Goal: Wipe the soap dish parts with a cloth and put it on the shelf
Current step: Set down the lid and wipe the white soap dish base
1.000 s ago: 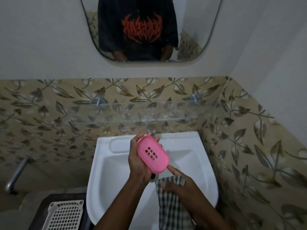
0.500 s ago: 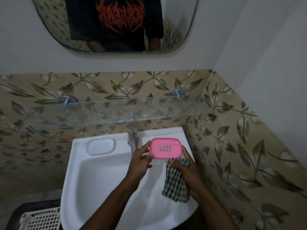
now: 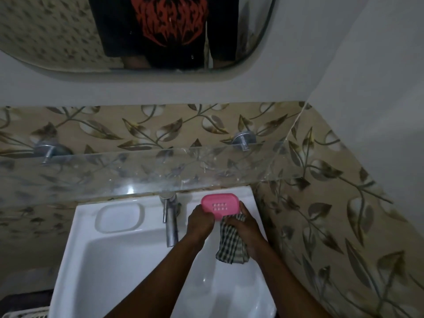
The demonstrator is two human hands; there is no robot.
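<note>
A pink soap dish [image 3: 220, 204] with drain holes facing me is held level between both hands over the sink's back right corner, just below the front edge of the glass shelf [image 3: 160, 173]. My left hand [image 3: 200, 222] grips its left end. My right hand [image 3: 244, 223] touches its right end and also clutches a checked cloth [image 3: 231, 245] that hangs down under the palm.
A white sink [image 3: 119, 260] fills the lower middle, with a chrome tap [image 3: 169, 216] left of my hands and a moulded soap recess [image 3: 119, 216]. Two metal brackets [image 3: 243, 139] hold the shelf against the leaf-patterned tiles. A mirror [image 3: 68, 31] hangs above. A white basket [image 3: 25, 313] sits at the bottom left.
The soap dish has turned from tilted to level and been carried up and right towards the shelf edge. My right hand, still with the cloth, has come up to its right end.
</note>
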